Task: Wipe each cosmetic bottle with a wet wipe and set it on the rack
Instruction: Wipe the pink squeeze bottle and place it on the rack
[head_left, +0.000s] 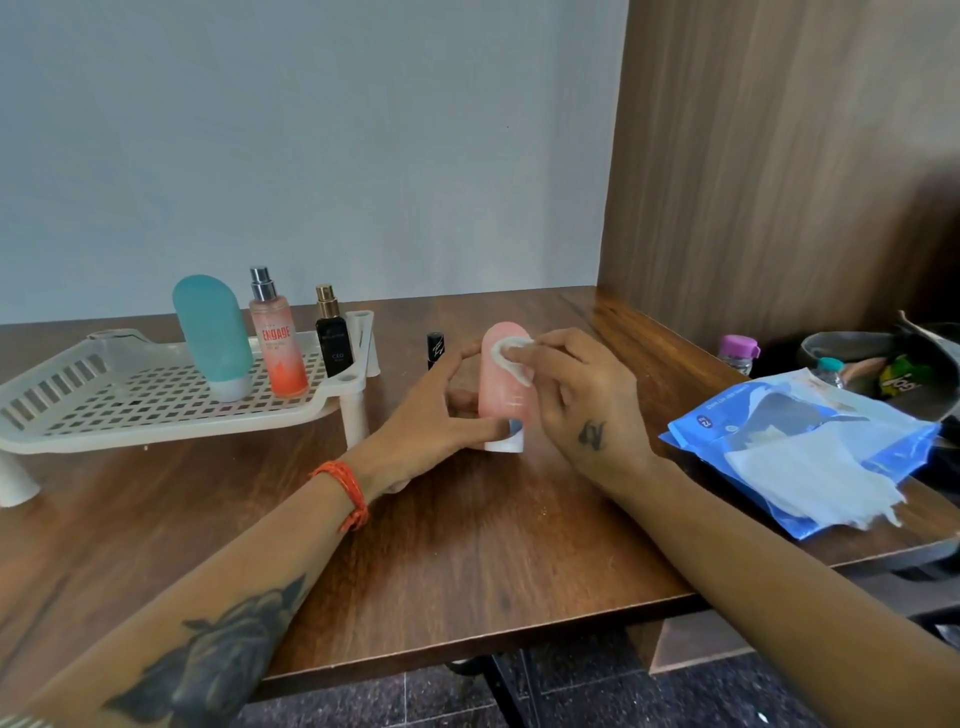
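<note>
Right now my left hand (431, 415) has its grip clamped low on the pink soft-plastic tube bottle (503, 384), thumb across its white cap end, holding it upright on the brown wooden bench (467, 545) just right of the white perforated plastic rack (130, 400). My right hand (576, 395) pinches a small folded white wet wipe (511, 349) against the bottle's rounded top. I judge this bottle light and squeezable, so it would likely tip or dent under hard rubbing; the firm cap end looks the safest place to hold, and a damp surface may turn slippery. Already standing on the rack are a teal tube bottle (212, 338), a clear spray bottle with orange lettering (278, 343) and a black perfume bottle with a gold sprayer (332, 338). A small black tube (435, 349) waits on the bench behind my hands. The blue wipe packet (800, 447) lies to my right.
</note>
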